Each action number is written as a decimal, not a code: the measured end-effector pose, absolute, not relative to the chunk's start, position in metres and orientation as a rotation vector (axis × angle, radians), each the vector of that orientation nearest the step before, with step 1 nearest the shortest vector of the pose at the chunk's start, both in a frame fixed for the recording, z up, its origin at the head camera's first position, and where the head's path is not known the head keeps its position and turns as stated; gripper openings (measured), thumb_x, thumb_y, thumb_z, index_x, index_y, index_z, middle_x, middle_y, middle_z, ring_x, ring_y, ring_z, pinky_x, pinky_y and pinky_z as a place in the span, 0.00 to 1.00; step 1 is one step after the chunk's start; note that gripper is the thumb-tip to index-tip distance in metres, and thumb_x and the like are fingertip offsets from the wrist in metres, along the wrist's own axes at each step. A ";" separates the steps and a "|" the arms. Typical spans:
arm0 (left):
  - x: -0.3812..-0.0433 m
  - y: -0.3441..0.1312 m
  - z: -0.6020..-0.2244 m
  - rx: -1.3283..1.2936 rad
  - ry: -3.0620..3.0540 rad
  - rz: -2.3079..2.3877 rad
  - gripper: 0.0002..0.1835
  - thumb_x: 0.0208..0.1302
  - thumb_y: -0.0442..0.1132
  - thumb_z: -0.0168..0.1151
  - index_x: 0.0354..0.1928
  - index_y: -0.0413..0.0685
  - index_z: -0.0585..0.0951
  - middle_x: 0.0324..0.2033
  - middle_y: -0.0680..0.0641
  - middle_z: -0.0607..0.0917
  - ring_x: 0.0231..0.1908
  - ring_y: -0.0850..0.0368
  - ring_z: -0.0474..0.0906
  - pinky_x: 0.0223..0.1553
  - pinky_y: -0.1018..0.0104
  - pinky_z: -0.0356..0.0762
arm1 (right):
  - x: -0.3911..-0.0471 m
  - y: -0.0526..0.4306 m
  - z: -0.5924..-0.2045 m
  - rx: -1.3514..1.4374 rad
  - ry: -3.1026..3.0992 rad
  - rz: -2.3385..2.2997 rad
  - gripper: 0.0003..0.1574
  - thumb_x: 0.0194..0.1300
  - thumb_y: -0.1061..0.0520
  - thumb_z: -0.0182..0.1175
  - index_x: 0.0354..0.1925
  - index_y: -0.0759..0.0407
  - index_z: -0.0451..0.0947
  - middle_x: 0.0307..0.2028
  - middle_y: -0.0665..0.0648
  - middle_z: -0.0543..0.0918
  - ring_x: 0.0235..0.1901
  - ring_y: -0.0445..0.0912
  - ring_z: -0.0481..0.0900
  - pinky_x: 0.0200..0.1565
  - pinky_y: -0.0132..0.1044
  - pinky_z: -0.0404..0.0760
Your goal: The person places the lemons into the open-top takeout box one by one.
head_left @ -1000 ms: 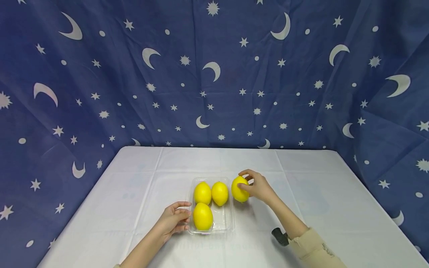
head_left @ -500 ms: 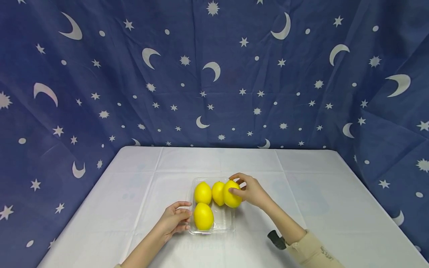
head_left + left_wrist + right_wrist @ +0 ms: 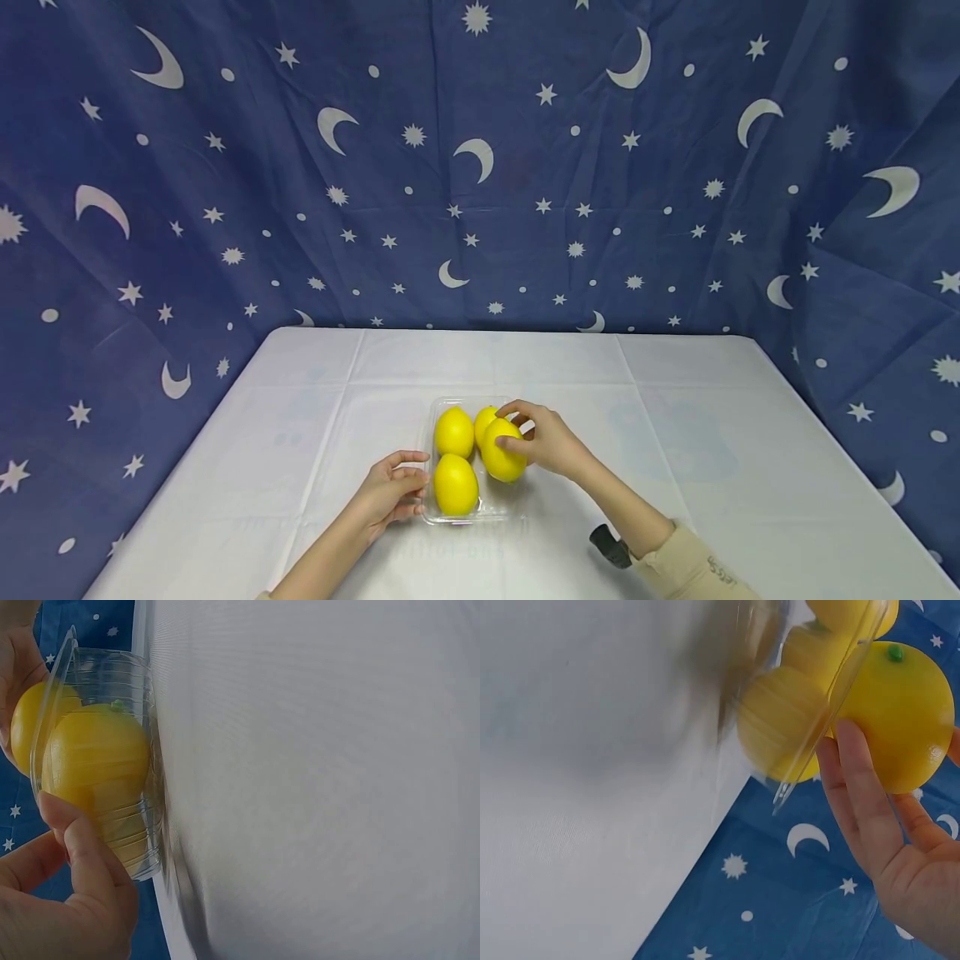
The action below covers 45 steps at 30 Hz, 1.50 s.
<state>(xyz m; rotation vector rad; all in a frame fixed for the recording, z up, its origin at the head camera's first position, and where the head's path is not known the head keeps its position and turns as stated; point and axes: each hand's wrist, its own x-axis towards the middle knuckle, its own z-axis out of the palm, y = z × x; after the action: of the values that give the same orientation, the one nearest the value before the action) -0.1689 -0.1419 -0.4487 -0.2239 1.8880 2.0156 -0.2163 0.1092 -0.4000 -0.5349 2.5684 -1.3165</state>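
Note:
My left hand (image 3: 390, 493) is at the left side of a clear plastic box (image 3: 498, 502), its fingertips pinching the rim (image 3: 46, 731). Inside the box lie yellow lemons: one at the back left (image 3: 453, 432), one at the front left (image 3: 456, 485) and one at the back right (image 3: 483, 421), partly hidden. Another lemon (image 3: 502, 451) is gripped by my right hand (image 3: 551, 442) over the right half of the box, overlapping the back-right one. In the right wrist view this held lemon (image 3: 900, 712) shows a green stem spot, with fingertips close to the box rim.
A white cloth (image 3: 300, 433) covers the table. Dark blue fabric (image 3: 525, 250) with moons and stars hangs behind and at both sides. A black device (image 3: 611, 546) sits at the right wrist by the beige sleeve (image 3: 690, 562).
My right hand has carried the lemon leftward and toward me, from beside the box to over its right half. The left hand stays at the box's left side.

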 end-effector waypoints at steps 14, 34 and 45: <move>-0.169 -0.142 -0.449 -0.224 1.882 2.021 0.24 0.62 0.31 0.59 0.59 0.36 0.65 0.28 0.54 0.78 0.26 0.64 0.74 0.24 0.76 0.80 | -0.200 0.093 -0.400 -0.630 2.690 -1.110 0.23 0.56 0.55 0.67 0.50 0.58 0.76 0.42 0.60 0.79 0.29 0.45 0.72 0.29 0.30 0.78; -0.169 -0.142 -0.448 -0.226 1.920 1.999 0.23 0.62 0.33 0.60 0.58 0.35 0.67 0.38 0.52 0.81 0.31 0.60 0.76 0.27 0.72 0.83 | -0.189 0.081 -0.409 -0.792 2.990 -0.719 0.26 0.54 0.48 0.69 0.44 0.64 0.79 0.34 0.59 0.82 0.28 0.42 0.73 0.27 0.26 0.75; -0.169 -0.142 -0.450 -0.233 1.920 1.990 0.23 0.63 0.33 0.59 0.58 0.35 0.67 0.33 0.53 0.81 0.28 0.61 0.77 0.28 0.71 0.84 | -0.187 0.081 -0.415 -0.820 3.049 -0.588 0.29 0.51 0.43 0.69 0.40 0.65 0.79 0.28 0.55 0.78 0.25 0.42 0.67 0.23 0.24 0.67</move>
<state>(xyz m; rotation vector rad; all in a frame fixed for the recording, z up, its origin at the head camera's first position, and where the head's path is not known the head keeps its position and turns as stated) -0.1686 -0.1421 -0.4499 -0.2331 1.9201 1.9902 -0.1872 0.0807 -0.4154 -0.8197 3.0494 -0.5876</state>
